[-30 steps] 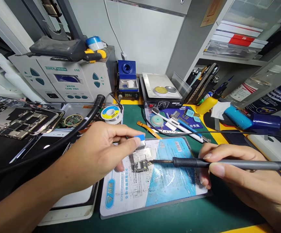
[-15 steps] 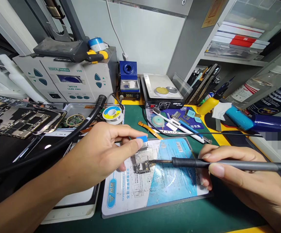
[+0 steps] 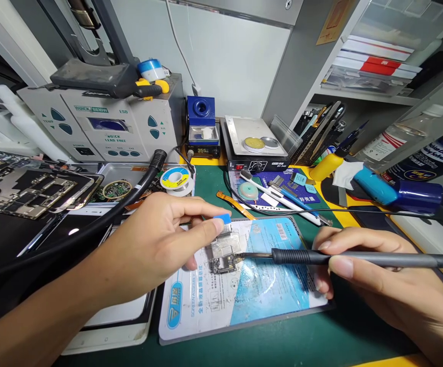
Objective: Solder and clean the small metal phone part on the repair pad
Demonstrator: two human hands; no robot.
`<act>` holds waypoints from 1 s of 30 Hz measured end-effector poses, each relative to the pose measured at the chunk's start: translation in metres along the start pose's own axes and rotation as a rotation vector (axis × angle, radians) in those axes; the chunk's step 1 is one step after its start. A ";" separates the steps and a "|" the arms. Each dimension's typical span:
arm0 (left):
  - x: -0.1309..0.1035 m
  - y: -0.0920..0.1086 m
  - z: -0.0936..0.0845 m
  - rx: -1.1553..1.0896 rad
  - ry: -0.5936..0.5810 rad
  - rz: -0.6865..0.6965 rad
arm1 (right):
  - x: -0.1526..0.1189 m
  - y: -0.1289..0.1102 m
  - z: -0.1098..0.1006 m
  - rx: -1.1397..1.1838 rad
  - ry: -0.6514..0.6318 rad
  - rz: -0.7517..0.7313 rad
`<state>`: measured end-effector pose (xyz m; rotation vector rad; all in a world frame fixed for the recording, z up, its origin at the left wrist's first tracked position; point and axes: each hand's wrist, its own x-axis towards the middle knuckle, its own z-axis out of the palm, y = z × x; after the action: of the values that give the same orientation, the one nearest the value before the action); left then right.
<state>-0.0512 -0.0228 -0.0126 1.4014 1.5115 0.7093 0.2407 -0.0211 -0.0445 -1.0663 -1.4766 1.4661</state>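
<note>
Thumb and fingers of my left hand [image 3: 175,229] pinch the blue-topped upper end of a small circuit board [image 3: 225,250]. The board is over a white and blue printed pad [image 3: 275,290]; whether it touches the pad cannot be made out. My right hand [image 3: 374,275] holds a soldering iron [image 3: 301,256] like a pen, its tip pointing left and meeting the board's lower right edge. My left fingers partly cover the board's upper left side.
Behind the pad stand a solder spool [image 3: 176,182], a blue iron stand [image 3: 202,120] and a hot plate [image 3: 257,140]. A black hose [image 3: 102,224] curves across the left. Brushes and tweezers lie behind; a blue tool [image 3: 397,191] lies at right.
The view has shifted very slightly. Both hands keep their grips, and the iron tip stays at the board's lower right edge.
</note>
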 end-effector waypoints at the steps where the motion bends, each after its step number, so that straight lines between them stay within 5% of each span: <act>1: 0.000 0.000 0.000 0.000 0.001 -0.003 | 0.000 0.000 0.000 0.005 0.003 0.008; 30: 0.000 0.000 0.000 -0.001 -0.001 -0.005 | 0.000 0.002 -0.003 -0.157 -0.003 -0.054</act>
<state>-0.0512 -0.0226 -0.0127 1.3964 1.5138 0.7059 0.2435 -0.0201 -0.0461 -1.1091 -1.6315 1.3322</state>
